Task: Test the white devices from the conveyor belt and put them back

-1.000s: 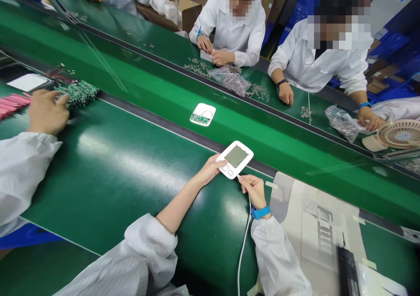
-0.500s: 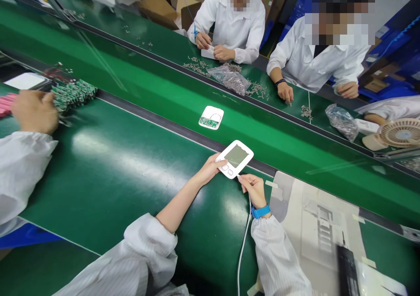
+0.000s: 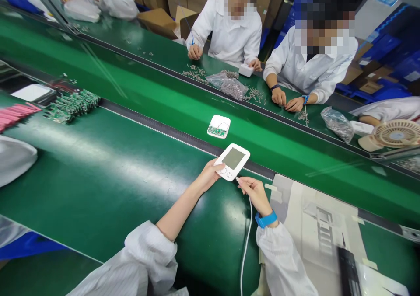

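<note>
My left hand [image 3: 210, 174] grips a white handheld device [image 3: 243, 152] by its lower left side, the thumb on its front. The device has a grey screen [image 3: 234, 158] and two outlined buttons below it. My right hand [image 3: 254, 191], wearing a blue wristband [image 3: 266, 219], pinches the plug of a white cable [image 3: 246, 248] at the device's lower edge. Whether the plug is inserted is too small to tell. Beyond the device, a white casing with a green circuit board [image 3: 218, 127] lies on the green belt.
Green circuit boards [image 3: 74, 106] and pink strips [image 3: 16, 114] lie at the left. A taped sheet [image 3: 305, 208] and a black tool [image 3: 349, 269] are at the right. Across the belt, people work beside bags of small parts [image 3: 231, 88] and a fan [image 3: 398, 134].
The casing on the belt has shifted slightly right. A neighbour's hand at the left has withdrawn from the circuit boards. My hands still hold the device and plug, slightly lower in view.
</note>
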A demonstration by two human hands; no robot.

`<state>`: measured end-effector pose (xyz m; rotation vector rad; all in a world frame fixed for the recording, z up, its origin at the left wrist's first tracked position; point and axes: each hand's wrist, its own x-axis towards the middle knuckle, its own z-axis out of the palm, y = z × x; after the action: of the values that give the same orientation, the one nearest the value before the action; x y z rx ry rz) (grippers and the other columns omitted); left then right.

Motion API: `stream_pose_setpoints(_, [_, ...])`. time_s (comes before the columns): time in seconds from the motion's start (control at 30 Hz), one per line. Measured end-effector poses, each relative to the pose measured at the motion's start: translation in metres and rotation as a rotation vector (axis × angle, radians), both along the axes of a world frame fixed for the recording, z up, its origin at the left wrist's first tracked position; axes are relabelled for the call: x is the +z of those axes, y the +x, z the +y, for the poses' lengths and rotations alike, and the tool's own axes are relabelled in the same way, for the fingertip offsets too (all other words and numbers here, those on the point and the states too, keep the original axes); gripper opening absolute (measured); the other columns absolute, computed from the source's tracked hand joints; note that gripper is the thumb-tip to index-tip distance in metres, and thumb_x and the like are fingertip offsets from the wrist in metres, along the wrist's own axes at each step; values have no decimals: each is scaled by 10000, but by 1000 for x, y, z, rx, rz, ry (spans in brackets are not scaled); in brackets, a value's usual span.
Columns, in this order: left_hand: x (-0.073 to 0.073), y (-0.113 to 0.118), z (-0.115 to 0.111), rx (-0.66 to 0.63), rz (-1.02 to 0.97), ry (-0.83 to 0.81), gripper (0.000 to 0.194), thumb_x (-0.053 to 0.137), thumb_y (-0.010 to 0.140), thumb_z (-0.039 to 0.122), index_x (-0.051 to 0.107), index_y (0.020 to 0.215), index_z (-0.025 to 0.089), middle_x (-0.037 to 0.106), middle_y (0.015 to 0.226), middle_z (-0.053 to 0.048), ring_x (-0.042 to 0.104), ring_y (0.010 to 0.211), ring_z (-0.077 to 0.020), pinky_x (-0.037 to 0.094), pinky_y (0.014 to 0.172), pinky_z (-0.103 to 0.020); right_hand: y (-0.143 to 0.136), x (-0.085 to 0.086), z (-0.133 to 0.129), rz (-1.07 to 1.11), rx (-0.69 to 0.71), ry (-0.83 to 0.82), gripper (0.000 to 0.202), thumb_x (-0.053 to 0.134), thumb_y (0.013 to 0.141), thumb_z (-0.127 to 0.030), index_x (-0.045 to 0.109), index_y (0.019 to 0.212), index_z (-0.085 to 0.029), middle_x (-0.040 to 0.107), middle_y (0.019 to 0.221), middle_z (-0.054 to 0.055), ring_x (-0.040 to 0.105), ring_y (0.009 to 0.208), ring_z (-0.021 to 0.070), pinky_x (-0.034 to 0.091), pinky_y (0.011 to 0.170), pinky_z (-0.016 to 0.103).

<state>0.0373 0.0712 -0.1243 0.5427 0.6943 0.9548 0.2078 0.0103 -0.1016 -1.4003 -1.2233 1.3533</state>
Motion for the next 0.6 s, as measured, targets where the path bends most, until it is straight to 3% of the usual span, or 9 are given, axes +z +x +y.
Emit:
stream_pose_setpoints(0.17, [46,-1,-21,-10,-122,-61,320,631,718,196,607,1017,83,659,936,-118,620,799,-209,490,725,-306,-7,66,-37,-67,13,56,271,527,820,-390,599,997,-199,458,555,-32,429,541,135,361,534,273])
stream_pose_setpoints(0.27, [78,-3,-37,-70,-140,-35,263,621,740,214,618,982,113,661,870,-87,619,732,-188,486,665,-279,-12,95,-61,-30,-47,56,167,535,826,-345,525,954,-238,439,563,-44,397,520,127,342,505,257])
stream_pose_setpoints(0.4, [98,-5,-52,-117,-135,-11,176,632,738,233,630,882,132,637,748,-42,583,617,-134,442,564,-216,-15,108,-77,-38,-88,114,92,561,810,-303,490,814,-246,514,613,-20,485,604,151,387,544,260])
stream_pose_setpoints(0.6, [102,-5,-54,-103,-112,-31,182,641,724,229,621,877,133,628,757,-50,571,634,-146,427,549,-216,-11,112,-81,-55,-92,227,81,551,818,-212,493,777,-252,548,678,2,554,846,201,441,697,303])
